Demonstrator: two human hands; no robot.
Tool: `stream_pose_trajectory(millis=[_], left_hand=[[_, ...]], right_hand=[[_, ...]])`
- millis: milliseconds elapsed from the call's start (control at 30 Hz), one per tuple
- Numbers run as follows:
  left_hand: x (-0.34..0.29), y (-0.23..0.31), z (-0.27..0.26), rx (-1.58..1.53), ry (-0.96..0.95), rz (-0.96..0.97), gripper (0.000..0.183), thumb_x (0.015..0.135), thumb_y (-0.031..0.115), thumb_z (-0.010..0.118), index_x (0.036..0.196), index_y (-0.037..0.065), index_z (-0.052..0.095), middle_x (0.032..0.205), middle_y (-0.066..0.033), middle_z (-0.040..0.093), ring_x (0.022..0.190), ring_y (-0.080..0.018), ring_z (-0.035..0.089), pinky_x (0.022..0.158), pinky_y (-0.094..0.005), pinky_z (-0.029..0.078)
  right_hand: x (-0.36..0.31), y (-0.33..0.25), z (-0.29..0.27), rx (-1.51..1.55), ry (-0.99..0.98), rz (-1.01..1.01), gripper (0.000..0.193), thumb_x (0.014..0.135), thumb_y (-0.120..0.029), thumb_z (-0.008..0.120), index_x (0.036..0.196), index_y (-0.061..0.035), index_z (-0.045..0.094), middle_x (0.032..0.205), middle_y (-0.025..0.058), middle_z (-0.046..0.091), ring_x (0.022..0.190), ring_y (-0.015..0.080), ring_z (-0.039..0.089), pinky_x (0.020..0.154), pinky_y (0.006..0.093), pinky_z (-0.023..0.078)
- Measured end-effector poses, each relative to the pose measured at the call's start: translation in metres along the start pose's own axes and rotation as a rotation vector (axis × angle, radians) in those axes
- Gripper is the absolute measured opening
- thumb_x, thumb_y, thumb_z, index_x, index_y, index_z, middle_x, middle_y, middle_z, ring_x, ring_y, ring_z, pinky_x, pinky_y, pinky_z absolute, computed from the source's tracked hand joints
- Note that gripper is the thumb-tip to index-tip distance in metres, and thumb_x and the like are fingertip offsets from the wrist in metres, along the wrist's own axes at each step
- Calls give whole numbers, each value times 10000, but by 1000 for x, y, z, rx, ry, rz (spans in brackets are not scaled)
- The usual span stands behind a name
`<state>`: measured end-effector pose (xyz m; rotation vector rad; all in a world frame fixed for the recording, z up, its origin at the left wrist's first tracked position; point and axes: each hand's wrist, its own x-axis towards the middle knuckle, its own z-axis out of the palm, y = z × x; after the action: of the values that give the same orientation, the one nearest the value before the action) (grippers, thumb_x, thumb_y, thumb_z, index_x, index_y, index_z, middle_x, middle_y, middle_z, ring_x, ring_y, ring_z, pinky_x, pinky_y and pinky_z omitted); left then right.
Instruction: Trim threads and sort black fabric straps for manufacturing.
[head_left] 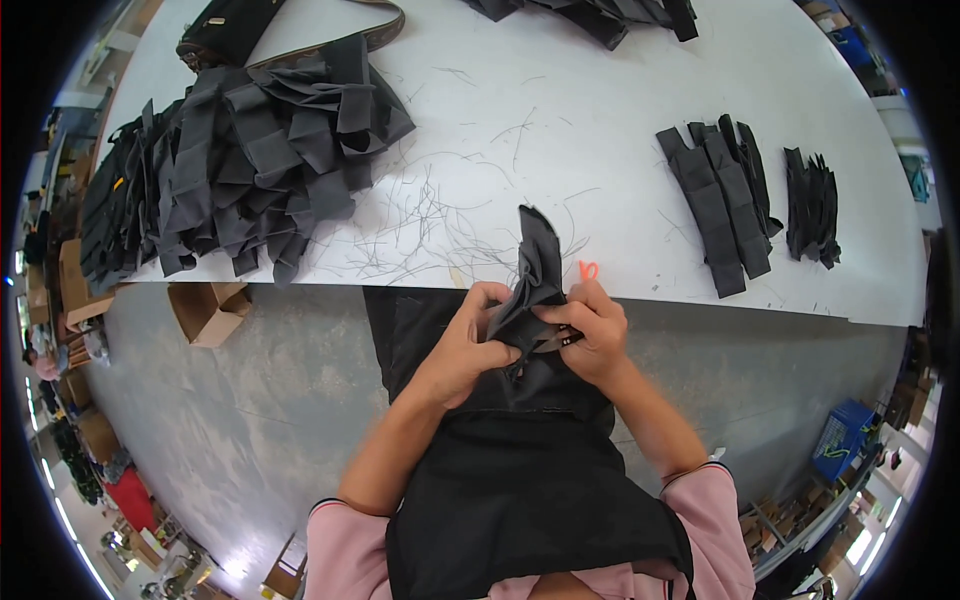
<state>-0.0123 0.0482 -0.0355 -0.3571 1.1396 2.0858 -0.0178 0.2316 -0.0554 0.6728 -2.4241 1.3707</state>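
Note:
My left hand (467, 345) is closed on a folded dark grey fabric piece (541, 255), which stands up above the fingers near the table's front edge. In my right hand (597, 335) is a pair of thread snips (553, 343), its metal blades pointing left at the lower part of the cloth. An orange loop (589, 270) sticks out above that hand. The right thumb and fingers also touch the fabric's right side. Where the blades meet the cloth is partly hidden.
Loose thread ends (425, 220) litter the white table (600, 120). A big heap of dark grey fabric pieces (260, 150) lies left, a black bag (228, 30) behind it. Smaller stacks of strips (720, 205) lie right. A cardboard box (208, 312) stands below the table's left edge.

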Motion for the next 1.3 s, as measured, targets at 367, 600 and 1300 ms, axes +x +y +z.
stream_pose_trajectory(millis=[367, 600, 1300], left_hand=[[4, -12, 10, 37, 284, 135, 602, 685, -43, 582, 1233, -15, 335, 1091, -116, 487, 970, -140, 508, 811, -248, 446], [5, -12, 14, 96, 318, 168, 646, 681, -39, 585, 1268, -49, 317, 1133, -125, 472, 1023, -157, 498, 866, -263, 420], [4, -8, 16, 84, 207, 30, 639, 650, -49, 596, 1248, -32, 371, 1122, -87, 489, 1017, -134, 504, 871, -248, 416]], right_hand=[[14, -50, -40, -171, -269, 349, 342, 667, -24, 699, 992, -83, 611, 816, 33, 490, 610, 167, 528, 515, 283, 410], [30, -45, -43, -363, -431, 102, 336, 624, -71, 733, 943, -87, 627, 772, 30, 480, 583, 192, 502, 514, 310, 391], [58, -25, -66, -264, -822, 37, 216, 672, -122, 710, 859, -101, 604, 807, 32, 465, 571, 224, 521, 499, 342, 390]])
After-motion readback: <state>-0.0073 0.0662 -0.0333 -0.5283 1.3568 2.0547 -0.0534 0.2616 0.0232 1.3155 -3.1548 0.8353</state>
